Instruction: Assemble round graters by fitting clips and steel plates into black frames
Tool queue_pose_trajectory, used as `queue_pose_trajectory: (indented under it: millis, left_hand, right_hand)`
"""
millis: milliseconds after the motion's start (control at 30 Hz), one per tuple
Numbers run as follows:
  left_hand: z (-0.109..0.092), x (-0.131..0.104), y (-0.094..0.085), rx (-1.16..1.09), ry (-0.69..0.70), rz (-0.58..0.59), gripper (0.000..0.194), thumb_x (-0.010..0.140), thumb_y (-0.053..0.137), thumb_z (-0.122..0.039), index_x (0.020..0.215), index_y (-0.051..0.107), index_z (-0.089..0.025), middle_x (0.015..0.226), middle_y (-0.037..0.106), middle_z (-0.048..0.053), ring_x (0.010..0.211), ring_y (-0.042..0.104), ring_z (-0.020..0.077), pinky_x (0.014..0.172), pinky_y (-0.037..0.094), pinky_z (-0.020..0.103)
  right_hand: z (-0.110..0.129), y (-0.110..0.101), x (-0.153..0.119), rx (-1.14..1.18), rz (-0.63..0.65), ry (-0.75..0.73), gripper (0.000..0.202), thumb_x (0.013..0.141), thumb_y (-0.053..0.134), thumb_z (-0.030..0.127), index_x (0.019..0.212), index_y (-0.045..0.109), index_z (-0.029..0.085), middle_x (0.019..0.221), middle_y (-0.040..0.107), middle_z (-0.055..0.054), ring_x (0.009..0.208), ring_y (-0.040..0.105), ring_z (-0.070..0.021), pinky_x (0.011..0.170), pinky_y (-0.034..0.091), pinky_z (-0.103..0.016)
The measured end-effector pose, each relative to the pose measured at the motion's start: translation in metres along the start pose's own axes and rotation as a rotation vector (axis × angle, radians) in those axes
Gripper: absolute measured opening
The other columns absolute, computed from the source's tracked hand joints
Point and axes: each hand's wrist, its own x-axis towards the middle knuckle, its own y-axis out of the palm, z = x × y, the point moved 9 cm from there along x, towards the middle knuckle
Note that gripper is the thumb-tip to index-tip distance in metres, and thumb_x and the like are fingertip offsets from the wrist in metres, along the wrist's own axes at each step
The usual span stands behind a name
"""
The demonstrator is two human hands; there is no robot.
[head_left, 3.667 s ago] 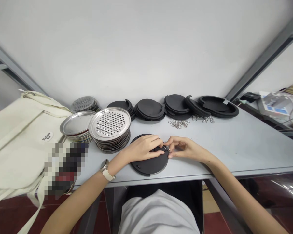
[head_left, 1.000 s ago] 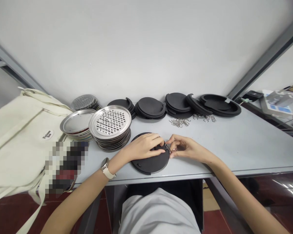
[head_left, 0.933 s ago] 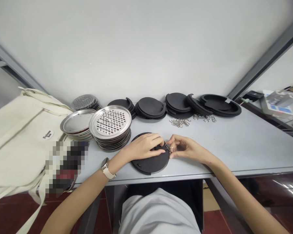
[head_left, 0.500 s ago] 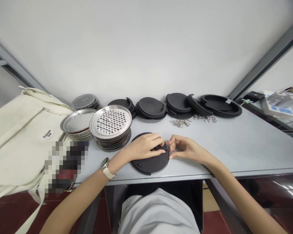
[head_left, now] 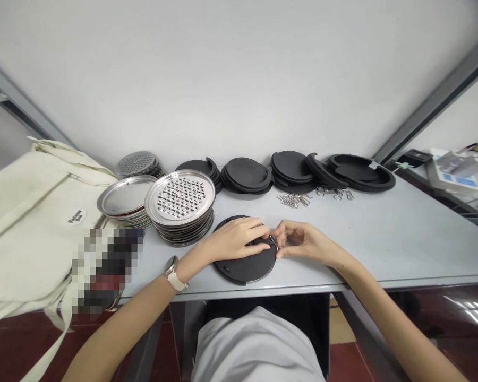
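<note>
A round black disc (head_left: 245, 269) lies on the table near its front edge, with a small slot at its lower left. My left hand (head_left: 241, 239), a watch on its wrist, lies across the disc and holds it, fingers bent toward its right side. At that right edge, my right hand (head_left: 298, 240) pinches a small metal hook clip (head_left: 274, 242) between thumb and fingers. The clip touches the disc's rim; its exact attachment is hidden by the fingertips. Behind my hands is a loose pile of similar metal clips (head_left: 293, 200).
Left of the disc stand stacked metal grater plates (head_left: 181, 199) and stacked plain metal discs (head_left: 125, 196). Black disc stacks (head_left: 247, 174) and larger black rings (head_left: 370, 183) line the wall. A cream bag (head_left: 35, 223) occupies the left end; boxes (head_left: 454, 170) stand far right.
Both hands stay in nearly the same place on the disc and clip. The view has shifted very slightly.
</note>
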Motion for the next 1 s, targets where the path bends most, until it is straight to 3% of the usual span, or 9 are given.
queue_pose_trajectory:
  millis: [1000]
  left_hand:
    - [0.0003, -0.0001, -0.0009, -0.015, -0.021, 0.002, 0.017, 0.095, 0.052, -0.034, 0.097, 0.057, -0.018, 0.092, 0.057, 0.004, 0.083, 0.056, 0.0165, 0.077, 0.042, 0.026]
  right_hand:
    - [0.0011, -0.0003, -0.0034, -0.064, 0.011, -0.001, 0.032, 0.073, 0.08, 0.041, 0.09, 0.06, 0.021, 0.079, 0.066, -0.001, 0.087, 0.064, -0.0214, 0.086, 0.047, -0.036]
